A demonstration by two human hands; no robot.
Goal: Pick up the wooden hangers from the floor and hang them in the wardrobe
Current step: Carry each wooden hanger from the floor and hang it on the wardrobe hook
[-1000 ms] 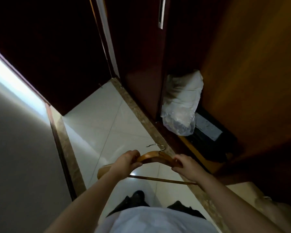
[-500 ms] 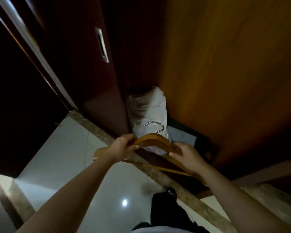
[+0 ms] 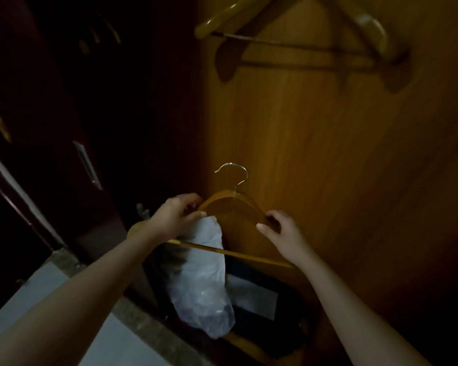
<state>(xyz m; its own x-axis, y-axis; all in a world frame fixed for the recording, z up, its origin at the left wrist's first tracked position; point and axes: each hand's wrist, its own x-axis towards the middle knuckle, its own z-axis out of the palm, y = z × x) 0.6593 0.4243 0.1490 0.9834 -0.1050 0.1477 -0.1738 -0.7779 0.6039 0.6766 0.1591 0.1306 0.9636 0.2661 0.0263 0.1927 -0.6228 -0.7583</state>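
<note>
We hold the wooden hanger [image 3: 232,204] with left hand [image 3: 176,216] and right hand [image 3: 283,233], fingers pinching its shoulders. Keep the hook [image 3: 233,174] upright; lift beside the hung hangers [image 3: 288,27].

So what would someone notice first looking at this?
A wooden hanger with a metal hook, held centre frame by the left hand and right hand. Another hanger already hangs at the top, and a white plastic bag sits low inside the wardrobe.

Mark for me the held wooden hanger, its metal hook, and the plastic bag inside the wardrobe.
wooden hanger [image 3: 230,200]: head view, top of its curved wooden shoulder.
metal hook [image 3: 245,171]: head view, right side of the curve.
plastic bag [image 3: 206,286]: head view, middle of the bag.
</note>
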